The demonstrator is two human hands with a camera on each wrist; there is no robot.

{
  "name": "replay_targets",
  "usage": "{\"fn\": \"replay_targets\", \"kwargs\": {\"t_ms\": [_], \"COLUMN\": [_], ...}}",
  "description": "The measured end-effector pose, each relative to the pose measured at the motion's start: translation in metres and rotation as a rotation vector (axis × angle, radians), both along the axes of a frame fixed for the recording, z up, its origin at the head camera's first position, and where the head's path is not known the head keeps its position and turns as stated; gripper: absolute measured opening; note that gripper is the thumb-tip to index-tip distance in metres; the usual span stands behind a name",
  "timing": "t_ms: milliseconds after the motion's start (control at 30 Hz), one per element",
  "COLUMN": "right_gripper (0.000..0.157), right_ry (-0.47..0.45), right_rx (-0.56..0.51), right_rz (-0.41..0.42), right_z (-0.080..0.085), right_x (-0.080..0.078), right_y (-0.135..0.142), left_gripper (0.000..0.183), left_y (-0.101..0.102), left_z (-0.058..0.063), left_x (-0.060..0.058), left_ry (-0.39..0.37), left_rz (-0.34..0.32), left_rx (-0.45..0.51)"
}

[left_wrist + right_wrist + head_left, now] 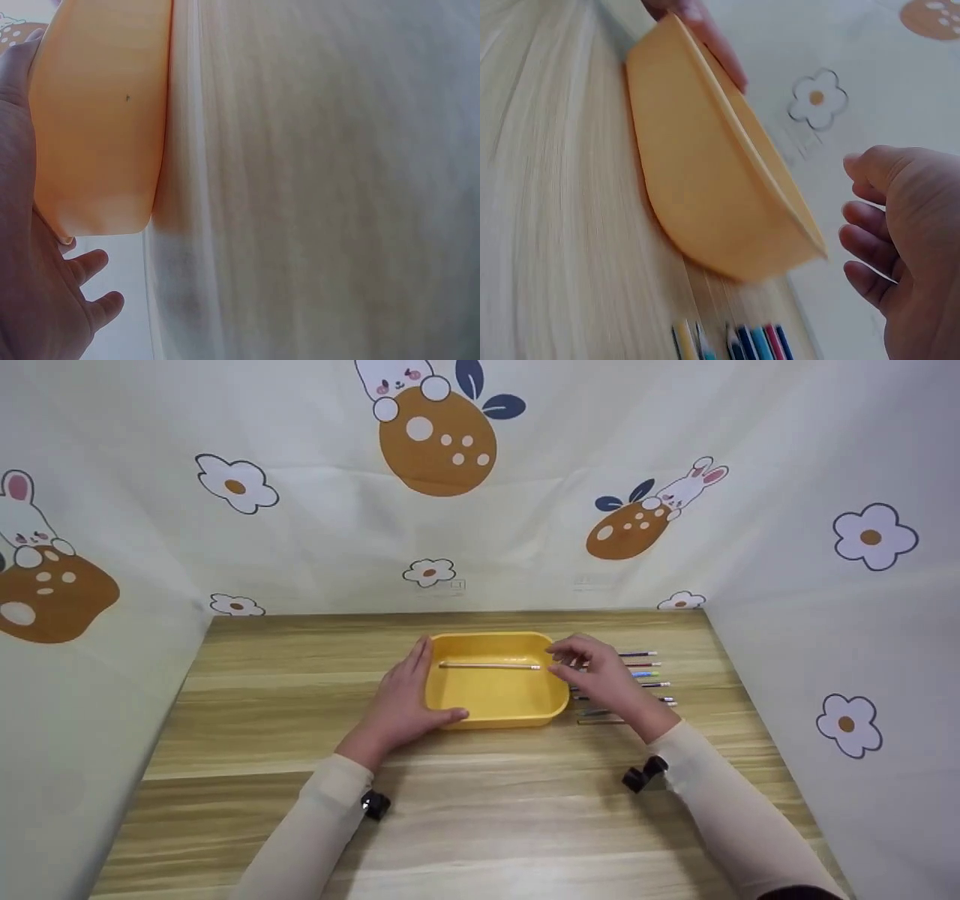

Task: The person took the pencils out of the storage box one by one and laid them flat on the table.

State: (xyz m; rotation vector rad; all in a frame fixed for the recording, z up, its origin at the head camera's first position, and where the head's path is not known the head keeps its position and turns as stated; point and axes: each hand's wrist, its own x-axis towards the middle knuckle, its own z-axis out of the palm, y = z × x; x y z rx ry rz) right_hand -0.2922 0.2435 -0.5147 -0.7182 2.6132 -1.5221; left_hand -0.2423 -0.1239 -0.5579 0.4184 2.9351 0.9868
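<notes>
A yellow plastic basin (499,718) stands on the table, with one pale pencil (487,666) lying crosswise inside. My left hand (401,694) rests against the basin's left side, fingers extended along it and thumb over the front rim. In the left wrist view the basin's outer wall (101,127) is right beside the palm. Over the basin's right rim hovers my right hand (592,667), its fingers loosely bent and nothing between them. The right wrist view shows this hand (922,225) apart from the basin wall (705,165).
Several pencils (656,685) lie side by side to the right of the basin, partly hidden beneath the right hand and forearm. The wooden table (465,810) meets a patterned cloth (322,547) at the back and sides.
</notes>
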Motion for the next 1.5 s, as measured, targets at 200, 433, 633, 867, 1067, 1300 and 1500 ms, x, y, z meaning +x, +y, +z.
{"fn": "replay_targets", "kwargs": {"t_ms": [200,433,633,867,1067,1300,1500], "right_gripper": [0.023,0.025,0.022,0.023,0.025,0.021,0.020], "right_ry": [-0.016,0.002,0.055,0.085,0.094,0.093,0.132], "right_rx": [0.122,0.205,0.252,0.335,0.371,0.397,0.425], "right_rz": [0.106,0.135,0.090,0.055,0.065,0.076,0.087], "right_z": [0.005,0.001,-0.011,-0.021,-0.025,-0.028,-0.027], "right_x": [-0.006,-0.016,-0.022,-0.025,-0.027,-0.032,-0.034], "right_y": [-0.041,-0.075,-0.092,-0.097,-0.099,-0.099,-0.098], "left_gripper": [0.142,0.142,0.142,0.142,0.141,0.140,0.141], "left_y": [0.000,0.000,0.000,0.001,0.000,0.000,0.001], "left_z": [0.001,0.002,0.001,0.001,-0.001,-0.001,0.000], "left_x": [0.000,0.001,0.001,0.001,0.000,0.000,0.000], "left_ry": [0.011,0.007,0.004,0.001,0.013,0.010,0.014], "left_rz": [0.000,-0.001,0.008,0.003,-0.002,0.008,0.008], "left_rx": [0.002,-0.003,-0.009,-0.014,-0.002,0.005,0.005]}}
